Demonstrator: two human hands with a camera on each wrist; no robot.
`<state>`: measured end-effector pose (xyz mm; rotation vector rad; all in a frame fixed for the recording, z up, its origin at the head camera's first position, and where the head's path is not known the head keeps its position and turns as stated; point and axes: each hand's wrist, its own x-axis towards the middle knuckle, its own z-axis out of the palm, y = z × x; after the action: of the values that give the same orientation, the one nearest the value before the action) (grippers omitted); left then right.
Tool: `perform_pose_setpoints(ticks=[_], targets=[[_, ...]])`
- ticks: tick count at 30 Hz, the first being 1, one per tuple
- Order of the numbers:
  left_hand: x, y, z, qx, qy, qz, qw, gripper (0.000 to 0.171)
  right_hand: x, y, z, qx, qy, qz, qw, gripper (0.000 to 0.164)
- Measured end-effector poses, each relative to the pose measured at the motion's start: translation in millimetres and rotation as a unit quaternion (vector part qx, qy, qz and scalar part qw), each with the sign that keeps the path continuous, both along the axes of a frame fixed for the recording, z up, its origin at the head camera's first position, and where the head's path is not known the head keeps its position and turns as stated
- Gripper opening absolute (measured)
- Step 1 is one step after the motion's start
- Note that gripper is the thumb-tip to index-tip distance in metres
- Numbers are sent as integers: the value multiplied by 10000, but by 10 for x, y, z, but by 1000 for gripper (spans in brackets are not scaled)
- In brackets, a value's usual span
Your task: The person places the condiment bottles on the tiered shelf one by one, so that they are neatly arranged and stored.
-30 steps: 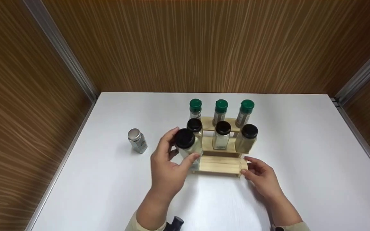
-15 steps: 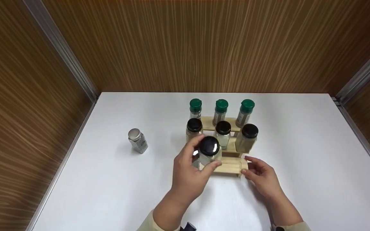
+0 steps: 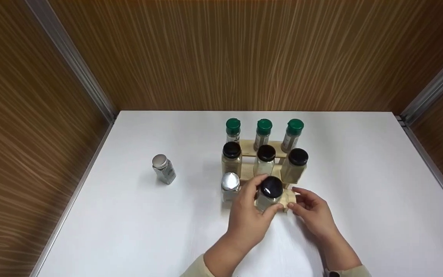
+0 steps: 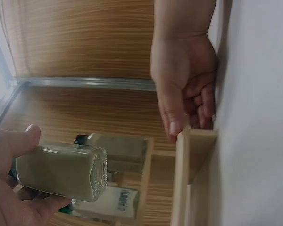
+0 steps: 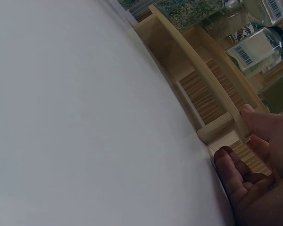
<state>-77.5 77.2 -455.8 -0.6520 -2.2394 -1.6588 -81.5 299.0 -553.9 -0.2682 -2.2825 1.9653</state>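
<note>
My left hand [image 3: 247, 217] grips a square glass spice jar [image 3: 268, 196] with a black lid, over the bottom step of a wooden three-step rack [image 3: 288, 198]. In the left wrist view the jar's glass base [image 4: 98, 174] sticks out past the fingers, apart from the rack's edge, with greenish-beige powder inside. My right hand [image 3: 314, 212] pinches the right end of the bottom step between thumb and fingers; the right wrist view shows its thumb [image 5: 254, 120] on the wood. A silver-lidded jar [image 3: 230, 188] stands at that step's left end.
Three black-lidded jars, one of them a middle jar [image 3: 265, 159], stand on the middle step. Three green-capped bottles, including a right-hand bottle [image 3: 292, 134], line the top step. Another silver-lidded jar [image 3: 164, 169] stands alone on the white table [image 3: 129, 223] at left.
My left hand has carried the black-lidded jar rightward and slightly toward me along the bottom step, uncovering the silver-lidded jar at its left end. The right hand has stayed at the rack's end.
</note>
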Motion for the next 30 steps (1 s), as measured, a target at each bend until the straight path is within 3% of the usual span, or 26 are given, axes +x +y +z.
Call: perform_pose_setpoints(ticks=[13, 19, 30], targets=[[-77, 158, -296, -143, -303, 169, 9993, 68, -4, 6, 20, 21, -254, 22, 9997, 50], [-134, 186, -407, -273, -208, 350, 9988, 66, -5, 9, 16, 127, -268, 39, 9996, 49], [-156, 251, -520, -738, -177, 1043, 9916, 70, -2, 15, 5, 9, -182, 54, 9998, 50]])
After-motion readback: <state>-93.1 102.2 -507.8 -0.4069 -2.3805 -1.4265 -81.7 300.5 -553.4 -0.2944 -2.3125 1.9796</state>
